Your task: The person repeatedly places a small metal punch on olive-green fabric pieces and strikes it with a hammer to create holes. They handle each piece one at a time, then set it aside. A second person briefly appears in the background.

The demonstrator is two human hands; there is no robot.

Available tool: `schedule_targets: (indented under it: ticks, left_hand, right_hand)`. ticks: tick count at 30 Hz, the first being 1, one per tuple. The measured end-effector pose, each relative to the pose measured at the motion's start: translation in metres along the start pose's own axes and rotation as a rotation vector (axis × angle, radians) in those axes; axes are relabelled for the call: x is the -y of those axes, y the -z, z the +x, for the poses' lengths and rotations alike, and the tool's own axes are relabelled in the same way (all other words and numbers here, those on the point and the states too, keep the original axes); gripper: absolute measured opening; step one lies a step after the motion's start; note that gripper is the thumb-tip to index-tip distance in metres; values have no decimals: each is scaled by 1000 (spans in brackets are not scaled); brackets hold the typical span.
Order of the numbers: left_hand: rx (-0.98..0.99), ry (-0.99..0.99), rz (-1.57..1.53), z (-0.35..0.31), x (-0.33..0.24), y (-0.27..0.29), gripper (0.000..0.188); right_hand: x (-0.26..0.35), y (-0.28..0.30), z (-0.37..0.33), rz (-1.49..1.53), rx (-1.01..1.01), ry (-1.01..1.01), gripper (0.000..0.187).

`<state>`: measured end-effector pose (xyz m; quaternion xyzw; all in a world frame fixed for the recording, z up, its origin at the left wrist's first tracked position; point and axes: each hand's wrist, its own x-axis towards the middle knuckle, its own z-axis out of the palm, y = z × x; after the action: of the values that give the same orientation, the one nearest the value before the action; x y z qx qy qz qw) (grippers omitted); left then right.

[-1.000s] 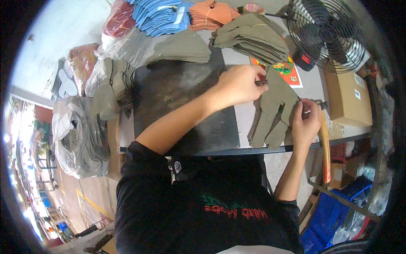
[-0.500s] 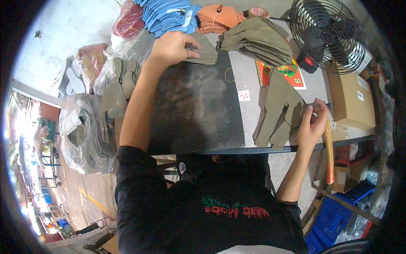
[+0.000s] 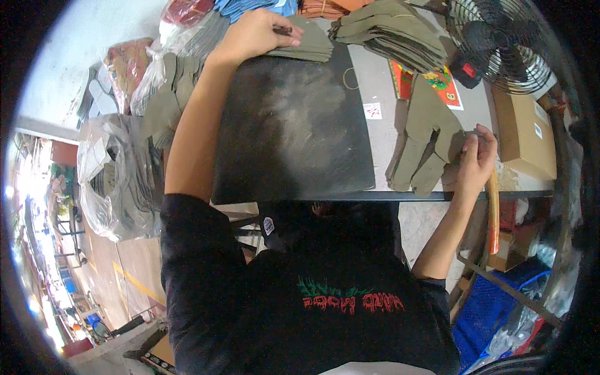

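Note:
My left hand [image 3: 259, 34] reaches to the far side of the dark work board [image 3: 294, 125]. Its fingers are curled over a small stack of olive-grey cut pieces [image 3: 315, 44], and a small dark thing shows between them, too small to make out. My right hand [image 3: 478, 156] is at the right, its fingers bent and closed at the corner of an olive cut piece [image 3: 428, 140]. That piece, shaped like a glove panel with long lobes, tops a loose pile by the table's near edge. A larger olive bundle [image 3: 394, 34] lies behind it.
A black fan [image 3: 500, 37] and a cardboard box [image 3: 525, 134] stand at the right. A wooden handle [image 3: 493, 215] hangs past the table edge above a blue crate [image 3: 494, 306]. Blue pieces [image 3: 250, 6] lie at the back, bagged pieces [image 3: 119, 187] at the left.
The whole view has shifted, so the table sits higher in the picture. Both hands stay at the same piles, with little visible change in their grip.

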<state>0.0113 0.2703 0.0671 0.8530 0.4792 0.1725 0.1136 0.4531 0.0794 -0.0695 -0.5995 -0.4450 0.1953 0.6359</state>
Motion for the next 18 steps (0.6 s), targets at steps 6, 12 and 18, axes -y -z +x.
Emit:
schedule_targets:
  ticks: [6, 12, 18]
  left_hand:
    - [55, -52, 125, -9, -4, 6, 39]
    - [-175, 103, 395, -13, -12, 3, 47]
    - [-213, -150, 346, -21, 11, -8, 28]
  right_hand:
    - [-3, 5, 3, 28, 20, -36, 27]
    - [-4, 1, 5, 15, -3, -21, 25]
    - [-1, 4, 5, -9, 20, -45, 25]
